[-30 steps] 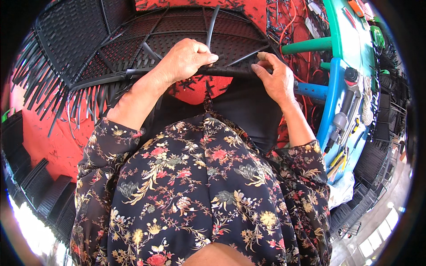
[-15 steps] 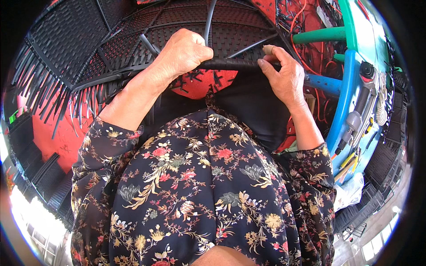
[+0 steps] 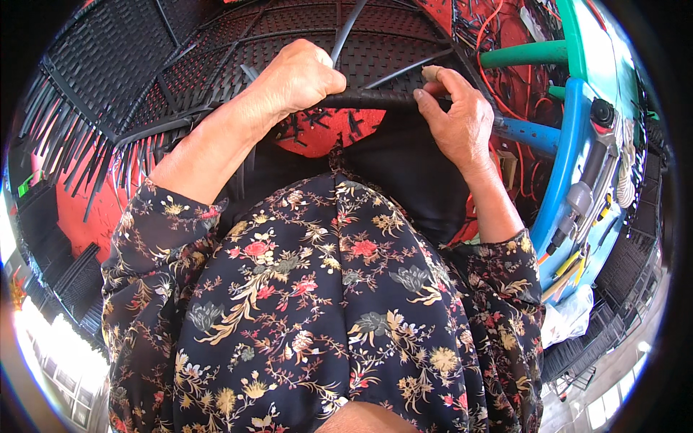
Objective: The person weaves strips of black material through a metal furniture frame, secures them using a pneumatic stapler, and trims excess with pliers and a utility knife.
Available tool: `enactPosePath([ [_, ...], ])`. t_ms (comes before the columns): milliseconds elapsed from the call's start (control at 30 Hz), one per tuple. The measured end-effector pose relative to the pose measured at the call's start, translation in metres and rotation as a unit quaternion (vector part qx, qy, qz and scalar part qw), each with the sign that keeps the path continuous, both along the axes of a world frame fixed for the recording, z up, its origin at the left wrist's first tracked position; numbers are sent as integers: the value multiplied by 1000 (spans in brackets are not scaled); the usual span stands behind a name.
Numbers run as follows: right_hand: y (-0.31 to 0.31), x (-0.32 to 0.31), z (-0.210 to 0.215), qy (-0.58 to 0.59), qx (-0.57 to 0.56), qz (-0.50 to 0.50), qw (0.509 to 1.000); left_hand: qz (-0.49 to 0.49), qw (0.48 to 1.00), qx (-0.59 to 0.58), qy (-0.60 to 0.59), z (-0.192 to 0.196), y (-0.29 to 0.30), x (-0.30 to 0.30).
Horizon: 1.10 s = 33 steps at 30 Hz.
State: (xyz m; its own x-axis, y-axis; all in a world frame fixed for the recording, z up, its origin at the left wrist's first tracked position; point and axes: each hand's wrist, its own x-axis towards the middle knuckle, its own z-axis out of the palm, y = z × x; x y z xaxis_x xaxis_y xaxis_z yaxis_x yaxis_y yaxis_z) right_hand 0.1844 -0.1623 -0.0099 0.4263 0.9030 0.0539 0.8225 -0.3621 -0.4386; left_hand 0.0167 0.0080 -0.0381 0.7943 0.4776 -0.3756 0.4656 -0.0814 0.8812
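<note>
The woven panel [image 3: 393,40] lies across the upper part of the head view, in front of the person, with its wrapped rim [image 3: 382,97] nearest the body. Over the last second, the left hand [image 3: 299,78] has changed from a visible finger-and-thumb hold to a tighter fist, and the upright strip [image 3: 348,32] beside it now leans further right. The work therefore remains at the rim; whether the fist grips a strand cannot be told. The right hand [image 3: 462,119] has kept its position at the rim's right part: fingers curled, thumb apart from the forefinger, nothing visible in the gap. Just beside its fingertips lies the slanted strip [image 3: 406,70]. The left strip end [image 3: 250,73], longer in view earlier, is now mostly covered by the left forearm. Obstructions: the upright strip stands between the hands, and loose ends [image 3: 68,148] fringe the panel's left side. To the right, a blue leg [image 3: 530,133] is near the right wrist; beyond it, a power tool [image 3: 581,195] lies on the blue-edged surface [image 3: 568,144]. An orange cord [image 3: 480,54] runs behind the right hand.
</note>
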Motion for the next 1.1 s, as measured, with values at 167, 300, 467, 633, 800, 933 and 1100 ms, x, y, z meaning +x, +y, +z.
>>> enactPosePath([
  [167,3,-1,0,2,19,-8,1000,-60,997,-37,-25,-9,13,4],
  [300,4,-1,-1,-4,7,-9,1000,-108,989,-97,-6,-2,25,10],
  [467,6,-2,-4,-12,-1,-4,1000,-214,971,-85,-64,-21,42,9],
  [633,8,-5,-11,-23,22,2,999,-220,973,-55,-54,-12,39,6],
  [800,11,-5,-14,-31,21,11,999,-166,981,-76,-66,-16,34,-1],
  [933,10,-7,-11,-43,-2,12,999,-192,976,-76,-75,-21,38,-2],
  [1100,11,-7,-13,-50,4,15,999,-216,975,28,-35,-24,33,3],
])
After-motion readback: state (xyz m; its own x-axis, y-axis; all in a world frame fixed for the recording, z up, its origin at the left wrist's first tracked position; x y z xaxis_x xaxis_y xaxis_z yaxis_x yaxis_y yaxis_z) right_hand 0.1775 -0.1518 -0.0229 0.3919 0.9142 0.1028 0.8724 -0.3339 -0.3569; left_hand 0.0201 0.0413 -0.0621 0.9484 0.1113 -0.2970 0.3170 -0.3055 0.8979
